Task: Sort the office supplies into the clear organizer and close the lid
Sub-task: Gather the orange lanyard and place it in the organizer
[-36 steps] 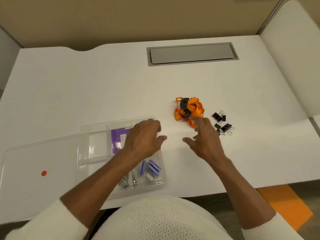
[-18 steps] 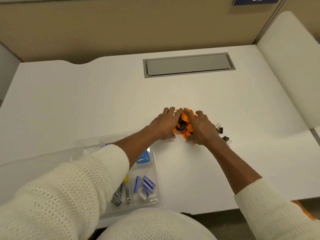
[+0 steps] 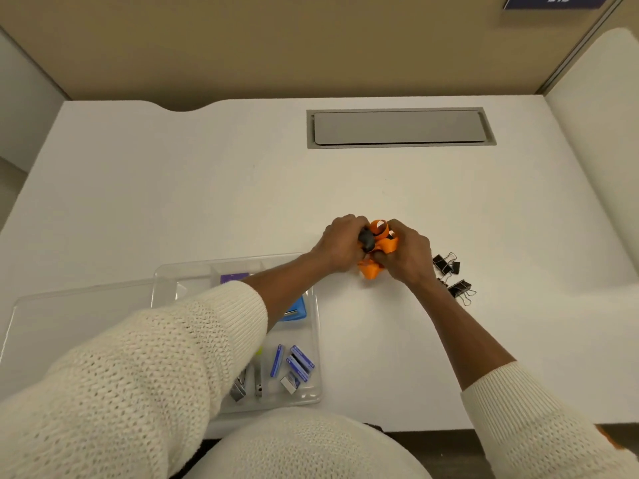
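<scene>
Both hands bunching the tangled orange fabric lanyard [image 3: 377, 252]

Left hand [image 3: 340, 244] and right hand [image 3: 409, 254] clench it, organizer at seven o'clock; soft, floppy—probably best gripped whole.

- Office cubicle: white desk [image 3: 173, 188] enclosed by tan partition panels [image 3: 276, 43].
- Grey cable-access flap [image 3: 401, 127] set into desktop.
- Numbered sign [image 3: 553, 1] on partition (digits partly cropped).

Both hands, left [image 3: 340, 245] and right [image 3: 406, 255], now closed around orange lanyard [image 3: 378, 248], bunching it tighter than before.
</scene>
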### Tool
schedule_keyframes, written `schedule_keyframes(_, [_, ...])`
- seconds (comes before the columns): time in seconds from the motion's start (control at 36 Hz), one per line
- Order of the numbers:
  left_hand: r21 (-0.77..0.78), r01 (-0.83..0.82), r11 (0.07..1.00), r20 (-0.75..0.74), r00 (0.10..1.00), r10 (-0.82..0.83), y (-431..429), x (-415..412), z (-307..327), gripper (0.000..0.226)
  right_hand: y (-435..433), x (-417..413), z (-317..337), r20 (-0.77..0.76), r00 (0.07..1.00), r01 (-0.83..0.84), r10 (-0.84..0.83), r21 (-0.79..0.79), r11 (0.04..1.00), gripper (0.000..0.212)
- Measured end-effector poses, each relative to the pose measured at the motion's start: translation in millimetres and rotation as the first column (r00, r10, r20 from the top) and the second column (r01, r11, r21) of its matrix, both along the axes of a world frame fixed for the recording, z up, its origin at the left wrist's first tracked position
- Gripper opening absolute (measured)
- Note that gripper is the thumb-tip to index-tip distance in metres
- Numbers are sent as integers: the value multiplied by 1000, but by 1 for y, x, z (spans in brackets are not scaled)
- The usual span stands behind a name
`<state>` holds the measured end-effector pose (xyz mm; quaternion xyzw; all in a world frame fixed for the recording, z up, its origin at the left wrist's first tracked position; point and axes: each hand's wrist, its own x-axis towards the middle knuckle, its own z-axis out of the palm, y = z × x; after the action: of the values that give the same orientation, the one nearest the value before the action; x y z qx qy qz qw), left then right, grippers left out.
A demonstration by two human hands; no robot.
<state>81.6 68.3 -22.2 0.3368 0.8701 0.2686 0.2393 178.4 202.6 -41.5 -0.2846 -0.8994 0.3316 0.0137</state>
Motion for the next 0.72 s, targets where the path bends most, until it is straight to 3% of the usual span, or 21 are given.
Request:
schedule_keyframes(0.39, [207, -113, 972, -99, 986, 136, -94, -14, 70, 36, -80, -13, 72, -209, 975, -87, 79, -33, 996, 39])
schedule_keyframes(0.53, [174, -158, 972, -134, 974, 182, -155, -24, 103, 36, -134, -33, 89, -242, 963, -144, 121, -81, 986, 42])
schedule_keyframes(0.72, [2, -245, 970, -161, 957, 242, -242, -37, 114, 37, -223, -57, 93, -230, 950, -254, 211, -177, 951, 40])
